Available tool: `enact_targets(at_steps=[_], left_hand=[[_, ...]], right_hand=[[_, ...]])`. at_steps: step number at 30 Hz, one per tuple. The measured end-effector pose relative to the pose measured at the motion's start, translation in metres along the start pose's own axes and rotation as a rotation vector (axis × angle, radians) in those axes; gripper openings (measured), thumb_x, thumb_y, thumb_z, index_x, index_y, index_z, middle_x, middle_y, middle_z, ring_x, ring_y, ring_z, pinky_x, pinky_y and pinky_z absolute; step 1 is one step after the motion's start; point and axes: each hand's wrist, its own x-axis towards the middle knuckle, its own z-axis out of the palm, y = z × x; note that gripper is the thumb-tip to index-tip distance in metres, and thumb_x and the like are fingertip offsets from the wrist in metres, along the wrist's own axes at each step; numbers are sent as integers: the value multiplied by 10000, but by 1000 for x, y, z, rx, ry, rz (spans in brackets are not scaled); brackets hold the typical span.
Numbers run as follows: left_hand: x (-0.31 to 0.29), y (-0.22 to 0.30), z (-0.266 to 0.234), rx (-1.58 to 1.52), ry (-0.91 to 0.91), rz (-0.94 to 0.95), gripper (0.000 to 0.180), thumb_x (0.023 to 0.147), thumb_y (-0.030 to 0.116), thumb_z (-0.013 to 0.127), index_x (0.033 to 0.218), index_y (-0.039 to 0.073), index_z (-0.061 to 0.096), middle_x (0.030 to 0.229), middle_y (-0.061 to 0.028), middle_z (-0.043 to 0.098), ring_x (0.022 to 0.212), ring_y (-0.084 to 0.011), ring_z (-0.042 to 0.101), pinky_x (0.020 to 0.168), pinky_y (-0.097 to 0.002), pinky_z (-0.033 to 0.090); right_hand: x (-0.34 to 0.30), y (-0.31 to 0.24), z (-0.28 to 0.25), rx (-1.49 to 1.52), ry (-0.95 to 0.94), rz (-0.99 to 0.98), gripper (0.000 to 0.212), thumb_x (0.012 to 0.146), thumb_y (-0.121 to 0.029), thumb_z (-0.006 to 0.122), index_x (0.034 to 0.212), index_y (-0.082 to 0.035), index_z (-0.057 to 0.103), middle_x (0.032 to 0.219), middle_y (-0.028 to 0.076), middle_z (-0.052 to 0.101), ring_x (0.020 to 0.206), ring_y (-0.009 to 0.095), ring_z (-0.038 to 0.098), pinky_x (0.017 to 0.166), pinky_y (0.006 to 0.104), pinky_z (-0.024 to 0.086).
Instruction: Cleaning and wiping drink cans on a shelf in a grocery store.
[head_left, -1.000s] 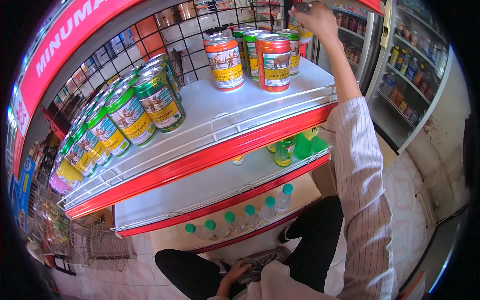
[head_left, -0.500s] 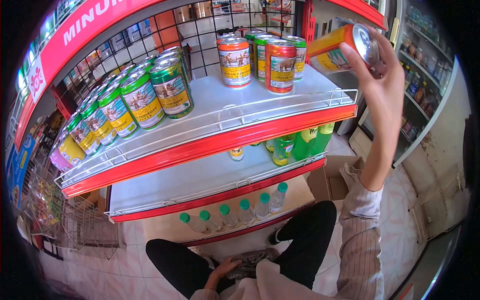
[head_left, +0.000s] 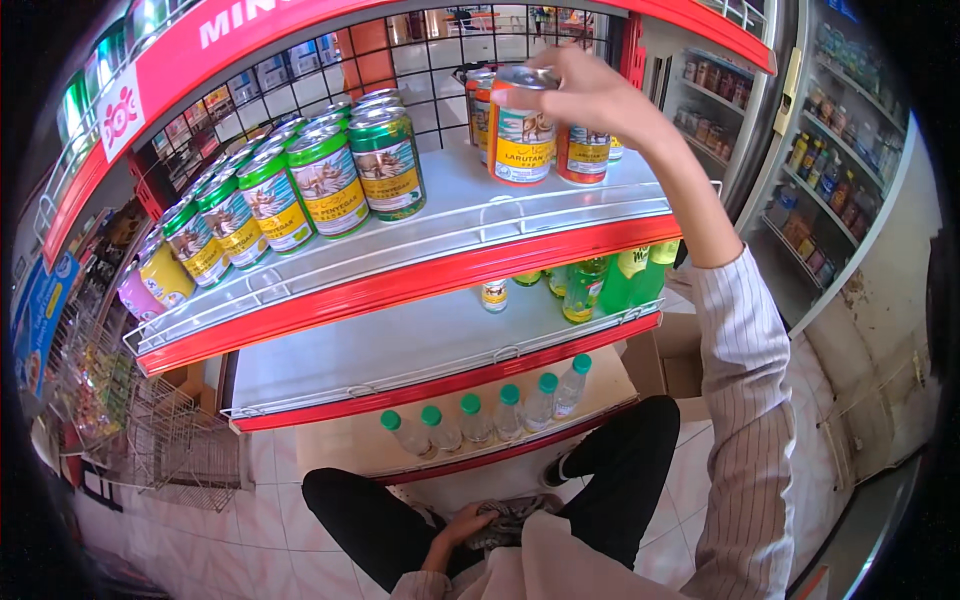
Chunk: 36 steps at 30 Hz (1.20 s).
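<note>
My right hand [head_left: 598,92] reaches over the top shelf, its fingers wrapped round the top of an orange drink can [head_left: 523,143]. The can is upright and close to the shelf surface; whether its base touches is hard to tell. Just right of it, partly behind my hand, stands a red-orange can [head_left: 583,157]. More cans [head_left: 480,110] are partly hidden behind the held one. My left hand [head_left: 467,522] rests low in my lap, closed on a crumpled, patterned grey cloth [head_left: 510,522].
Green-topped cans [head_left: 322,185] fill the shelf's left side in rows. A white wire rail [head_left: 420,255] runs along its front edge. Lower shelves hold green bottles [head_left: 625,285] and small clear bottles [head_left: 508,412] with green caps. A cardboard box [head_left: 680,360] and a glass-door fridge [head_left: 845,170] are at right.
My right hand has brought the orange can leftward from the shelf's right end and turned it from tilted to upright, in front of the other cans. The left hand stays on the cloth.
</note>
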Motion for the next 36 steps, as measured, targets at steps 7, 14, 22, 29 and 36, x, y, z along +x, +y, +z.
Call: enact_targets(at_steps=[7,14,22,29,36], left_hand=[[9,-9,-4,40,-109,-15,467,856,342,545,1191,21,488,1180,-109,499,1036,-226,494,875,-355,400],[12,-19,-1,2,-15,67,408,807,252,556,1117,-12,534,1082,-141,584,1014,-221,526,903,-304,375],[-7,21,0,117,37,-23,400,803,246,560,1107,-13,543,1052,-132,596,981,-200,538,887,-299,388],[9,-4,-4,111,-38,-15,375,805,257,560,1063,-15,569,979,-119,624,904,-182,565,832,-296,420],[10,-6,-3,-75,-61,31,373,811,253,552,1061,-25,559,963,-106,609,869,-165,548,813,-286,419]], right_hand=[[9,5,17,-85,-35,16,646,635,-533,648,850,75,607,813,218,623,809,307,619,714,365,478],[6,-4,15,-162,-58,138,861,613,-655,623,1000,111,548,903,236,594,793,291,618,685,342,486],[-34,23,-31,58,435,22,399,816,-305,598,998,49,573,731,131,644,680,159,644,599,247,497],[-28,116,-15,154,-126,399,681,683,-234,721,1235,-18,384,946,119,584,779,187,607,619,251,496],[-5,155,9,348,-114,469,420,700,-94,680,1049,51,496,970,136,590,839,233,611,649,331,547]])
